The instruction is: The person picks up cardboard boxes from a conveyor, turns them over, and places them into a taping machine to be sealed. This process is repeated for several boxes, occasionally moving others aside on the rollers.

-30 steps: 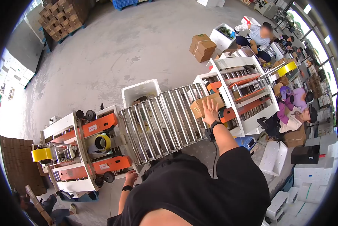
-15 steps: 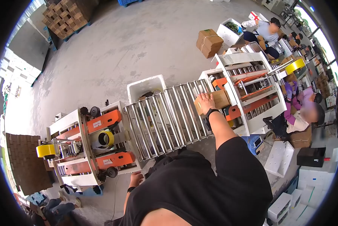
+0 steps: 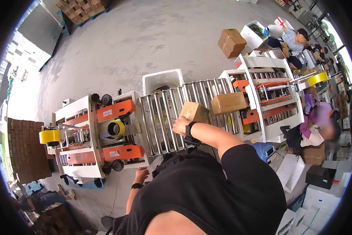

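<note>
On the roller conveyor (image 3: pixel 166 117) sits a small closed cardboard box (image 3: pixel 197 111), roughly mid-length. My right hand (image 3: pixel 180 125), with a black band on its wrist, holds this box at its left, near side; some fingertips are hidden. A second cardboard box (image 3: pixel 228 103) lies to the right on the rollers, beside the mouth of the right taping machine (image 3: pixel 268 88), with no hand on it. My left hand (image 3: pixel 141 175) hangs low by my side near the left taping machine (image 3: pixel 115 150), fingers loosely bent, the thumb apart, and nothing visible in it.
A white foam bin (image 3: pixel 162 80) stands behind the rollers. Yellow tape rolls (image 3: pixel 49 136) are mounted on the machines. Flattened cartons (image 3: pixel 231 42) lie on the floor behind. Co-workers (image 3: pixel 317 117) are at the right, and another person's legs (image 3: pixel 46 200) show at lower left.
My right hand has moved left along the rollers with a cardboard box. A second box now shows at the right machine's mouth. My left hand stays low; the view has shifted slightly.
</note>
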A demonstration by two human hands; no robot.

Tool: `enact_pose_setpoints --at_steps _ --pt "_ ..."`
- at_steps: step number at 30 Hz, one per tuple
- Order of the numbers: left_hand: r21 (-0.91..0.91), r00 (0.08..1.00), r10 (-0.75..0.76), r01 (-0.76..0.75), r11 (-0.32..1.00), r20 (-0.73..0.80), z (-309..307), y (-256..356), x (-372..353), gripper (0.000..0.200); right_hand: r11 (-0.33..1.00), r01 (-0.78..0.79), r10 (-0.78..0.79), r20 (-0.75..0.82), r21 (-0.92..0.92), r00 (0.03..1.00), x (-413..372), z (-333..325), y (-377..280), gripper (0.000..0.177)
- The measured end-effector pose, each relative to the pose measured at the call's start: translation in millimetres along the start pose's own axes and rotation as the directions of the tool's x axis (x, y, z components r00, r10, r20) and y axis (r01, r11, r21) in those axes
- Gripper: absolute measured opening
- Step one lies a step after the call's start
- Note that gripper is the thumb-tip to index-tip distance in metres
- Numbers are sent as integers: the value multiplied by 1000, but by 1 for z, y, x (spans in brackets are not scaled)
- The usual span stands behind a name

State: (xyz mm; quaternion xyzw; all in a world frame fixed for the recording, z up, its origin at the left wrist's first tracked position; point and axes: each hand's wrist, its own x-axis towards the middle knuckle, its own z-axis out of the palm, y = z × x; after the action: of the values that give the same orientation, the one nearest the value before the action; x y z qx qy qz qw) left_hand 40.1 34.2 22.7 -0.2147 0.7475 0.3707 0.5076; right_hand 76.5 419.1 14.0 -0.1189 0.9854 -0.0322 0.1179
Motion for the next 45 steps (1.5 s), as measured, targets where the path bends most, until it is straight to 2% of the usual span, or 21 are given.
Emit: enact_pose_setpoints --at_steps 1,2,3,5,6,8,9,10,12,13,16,17,20,25,28,32,33,36,37,41,45 --pt "-12 1000 5 -4 1000 10 -2 -3 4 28 996 -6 25 231 -85 973 9 -31 -18 12" --pt "-23 1000 8 -8 1000 17 -5 -5 5 28 986 10 67 445 -168 893 13 -65 -33 12" --pt "-55 1000 5 -5 998 11 -6 -4 0 28 998 -21 0 357 53 934 25 -36 -31 14" --pt "-76 1000 -7 7 997 -3 -9 -11 -1 27 999 -41 39 69 32 997 31 -15 -32 27" --pt "-88 1000 -15 14 996 -6 -9 -18 0 27 962 -202 219 -80 181 972 17 -38 -37 34" --pt "-131 999 -41 43 990 15 -16 -33 2 26 884 -437 463 -181 168 868 11 -9 -32 44" --pt "-156 998 -59 61 986 18 -17 -37 2 26 796 -560 584 -47 231 811 -4 -31 -33 57" --pt "-182 997 -78 81 980 22 -18 -41 0 25 639 -677 698 94 365 710 -11 -37 -30 69" --pt "-216 994 -97 104 971 39 -23 -49 4 25 581 -698 721 134 418 680 -23 -47 -25 76" --pt "-232 993 -109 117 966 47 -24 -53 5 25 606 -681 691 152 410 707 -22 -43 -21 78" --pt "-166 993 -119 117 979 -4 -24 -45 0 25 529 -673 684 210 517 699 -10 -56 -33 79" --pt "-165 994 -106 104 981 -5 -25 -39 -4 26 541 -674 659 245 503 711 -5 -59 -36 78" --pt "-150 998 -50 43 988 -43 -29 -35 0 27 557 -722 728 177 409 662 12 -51 -45 76" --pt "-127 995 -36 25 992 -89 -39 -37 -10 28 503 -745 758 191 438 624 31 -53 -51 77" --pt "-170 991 -81 63 984 -104 -45 -54 -15 28 593 -666 699 122 452 705 48 -49 -54 75" --pt "-270 980 -158 121 955 -121 -51 -74 -27 28 629 -587 631 106 509 769 87 -54 -68 75" --pt "-292 977 -169 126 948 -129 -54 -77 -30 28 622 -611 620 169 489 766 99 -69 -75 75" --pt "-334 975 -166 109 936 -147 -56 -83 -37 28 690 -531 547 126 492 828 133 -69 -87 74" --pt "-344 974 -170 109 933 -150 -57 -84 -38 28 702 -534 512 187 472 839 145 -78 -92 73" --pt "-397 971 -187 115 910 -148 -60 -89 -41 28 774 -449 426 157 446 891 177 -77 -110 74" --pt "-361 974 -186 128 924 -130 -59 -88 -40 28 643 -407 397 172 649 901 180 -81 -119 73"
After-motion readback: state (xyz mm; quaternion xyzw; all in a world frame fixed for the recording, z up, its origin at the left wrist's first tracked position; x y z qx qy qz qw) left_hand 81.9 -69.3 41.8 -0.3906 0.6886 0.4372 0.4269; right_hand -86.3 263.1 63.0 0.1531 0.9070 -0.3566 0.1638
